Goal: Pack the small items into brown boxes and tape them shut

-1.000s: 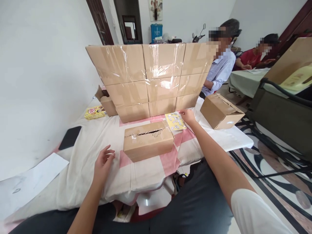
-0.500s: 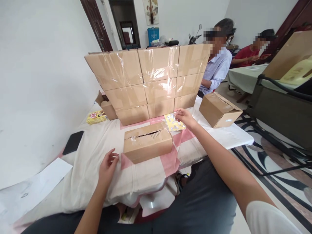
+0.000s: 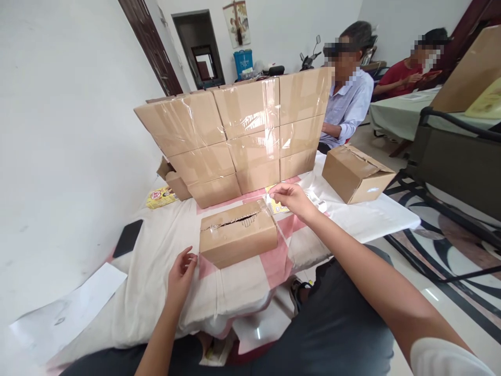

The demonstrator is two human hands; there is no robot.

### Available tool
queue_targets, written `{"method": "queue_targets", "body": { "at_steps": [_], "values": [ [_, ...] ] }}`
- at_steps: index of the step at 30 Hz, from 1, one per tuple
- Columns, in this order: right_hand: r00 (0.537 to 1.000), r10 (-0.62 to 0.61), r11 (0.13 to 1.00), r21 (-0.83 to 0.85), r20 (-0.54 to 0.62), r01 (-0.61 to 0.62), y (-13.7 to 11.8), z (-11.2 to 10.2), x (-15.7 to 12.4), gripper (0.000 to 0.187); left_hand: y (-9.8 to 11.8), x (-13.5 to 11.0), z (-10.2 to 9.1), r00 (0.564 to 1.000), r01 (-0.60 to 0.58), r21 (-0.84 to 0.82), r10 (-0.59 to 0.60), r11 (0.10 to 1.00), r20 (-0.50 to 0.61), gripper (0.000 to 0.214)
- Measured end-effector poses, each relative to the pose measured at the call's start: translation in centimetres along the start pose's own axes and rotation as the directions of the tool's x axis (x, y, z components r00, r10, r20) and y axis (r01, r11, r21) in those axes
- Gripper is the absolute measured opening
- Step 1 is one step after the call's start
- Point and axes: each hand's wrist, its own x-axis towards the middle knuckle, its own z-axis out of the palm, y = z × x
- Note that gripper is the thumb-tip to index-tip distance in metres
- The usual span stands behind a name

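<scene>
On the cloth in front of me lies a small cardboard box (image 3: 238,237) with a torn slit along its top. My left hand (image 3: 183,267) rests beside its left end, fingers loosely curled and apart, holding nothing. Behind the box's right end, my right hand (image 3: 290,199) hovers over a yellow patterned sheet (image 3: 278,209) and hides much of it. Its thumb and forefinger are pressed together; whatever they pinch is too small to make out. A wall of stacked, taped cardboard boxes (image 3: 252,141) stands just beyond.
Another cardboard box (image 3: 356,175) sits at the table's right end. On the left are a black phone (image 3: 128,238), a yellow packet (image 3: 161,197), an opened carton (image 3: 176,183) and white paper (image 3: 78,308). One person (image 3: 350,96) sits behind the stack, another (image 3: 409,78) farther right.
My right hand has moved left across the yellow sheet, towards the small box, and its fingertips have come together. My left hand has hardly moved. The view has shifted slightly.
</scene>
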Motion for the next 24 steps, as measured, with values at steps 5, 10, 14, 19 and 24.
{"method": "queue_targets", "body": {
  "at_steps": [5, 10, 14, 19, 24],
  "values": [
    [0.997, 0.069, 0.997, 0.044, -0.042, -0.067, 0.0, 0.0, 0.1, 0.027, 0.3, -0.1, 0.0, 1.000, 0.008, 0.013, -0.008, 1.000, 0.007, 0.064],
    [0.995, 0.089, 0.994, 0.071, -0.040, -0.086, -0.1, 0.3, -0.3, 0.024, 0.2, -0.1, 0.0, 1.000, 0.005, 0.015, -0.005, 1.000, 0.009, 0.063],
    [0.990, 0.135, 0.985, 0.109, -0.031, -0.131, 0.4, 0.2, -0.9, 0.024, 0.3, -0.2, 0.1, 1.000, 0.003, 0.029, -0.003, 1.000, 0.009, 0.064],
    [0.950, 0.291, 0.953, 0.120, -0.112, -0.277, 1.7, 0.1, -2.0, 0.027, 0.9, -0.3, 0.3, 0.999, -0.038, 0.090, 0.040, 0.995, -0.026, 0.061],
    [0.862, 0.491, 0.866, 0.176, -0.123, -0.468, 3.6, 1.0, -2.7, 0.027, 5.0, -0.4, 1.3, 0.956, -0.194, 0.222, 0.235, 0.956, -0.176, 0.050]
  ]
}}
